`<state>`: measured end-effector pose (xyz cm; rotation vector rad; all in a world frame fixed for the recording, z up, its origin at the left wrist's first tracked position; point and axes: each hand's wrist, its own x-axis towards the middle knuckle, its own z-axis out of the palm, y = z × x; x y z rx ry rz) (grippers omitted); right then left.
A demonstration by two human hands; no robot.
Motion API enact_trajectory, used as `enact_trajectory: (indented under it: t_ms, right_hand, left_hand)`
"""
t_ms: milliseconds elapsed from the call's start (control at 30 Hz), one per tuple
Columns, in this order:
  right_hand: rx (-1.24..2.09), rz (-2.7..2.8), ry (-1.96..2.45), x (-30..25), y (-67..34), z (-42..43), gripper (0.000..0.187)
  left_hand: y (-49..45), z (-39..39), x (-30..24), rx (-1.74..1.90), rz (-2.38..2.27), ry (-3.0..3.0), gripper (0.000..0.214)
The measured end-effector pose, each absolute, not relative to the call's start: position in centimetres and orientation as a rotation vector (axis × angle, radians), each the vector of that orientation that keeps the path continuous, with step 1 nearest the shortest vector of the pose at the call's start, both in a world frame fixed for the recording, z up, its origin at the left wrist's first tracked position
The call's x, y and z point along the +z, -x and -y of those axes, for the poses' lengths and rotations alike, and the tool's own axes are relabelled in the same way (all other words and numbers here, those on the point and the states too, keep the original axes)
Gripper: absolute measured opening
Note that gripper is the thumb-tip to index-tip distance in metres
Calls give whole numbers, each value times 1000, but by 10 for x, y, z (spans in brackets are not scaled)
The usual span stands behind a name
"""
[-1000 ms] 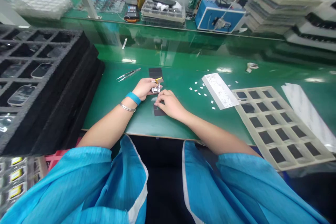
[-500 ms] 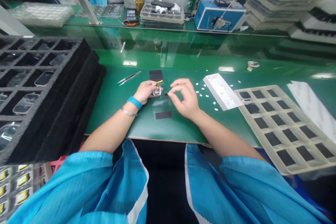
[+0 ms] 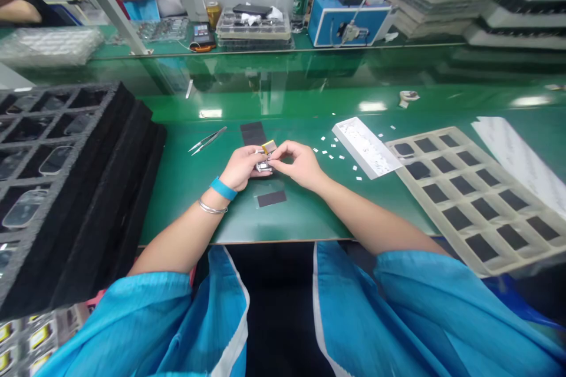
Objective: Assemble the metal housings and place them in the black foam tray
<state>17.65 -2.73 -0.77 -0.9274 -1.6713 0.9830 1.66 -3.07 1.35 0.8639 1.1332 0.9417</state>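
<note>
Since the earlier frame, the right hand (image 3: 298,164) has been brought back from above the bench (image 3: 309,218) to the small part (image 3: 264,165) gripped in the left hand (image 3: 242,166), so that both hands are now joined over it. All places below are given relative to that small part.

Far to its left, a stack of black foam trays (image 3: 79,188) is seen, cut off by the picture's edge; the pieces in its cells are too dim to be made out. To the right, a pale compartment tray (image 3: 442,212) of dark squares is laid on the bench, its lower corner cut off. Between that tray and the part, a white strip (image 3: 366,147) is laid at a slant, with tiny white bits (image 3: 329,156) scattered around it. Just behind the part, a dark sheet (image 3: 252,131) is partly hidden by the fingers. Behind and to the left, tweezers (image 3: 207,139) are laid apart from both hands. Just in front, a dark rectangle (image 3: 271,198) is seen under a clear film.

The part itself is clasped at its edges by the left hand, fingers curled around it; a yellow tab (image 3: 269,146) is seen at its top. The right hand's thumb and forefinger are pinched at that top, but what is pinched there is too small to tell. The part's make is hidden by the fingers.
</note>
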Motion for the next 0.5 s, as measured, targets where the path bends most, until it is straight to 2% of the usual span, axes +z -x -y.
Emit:
enact_trajectory:
  t_ms: [500]
  right_hand:
    - [930, 1676, 940, -7, -172, 31, 11]
  left_hand:
    - [-19, 32, 15, 949, -1151, -828, 8]
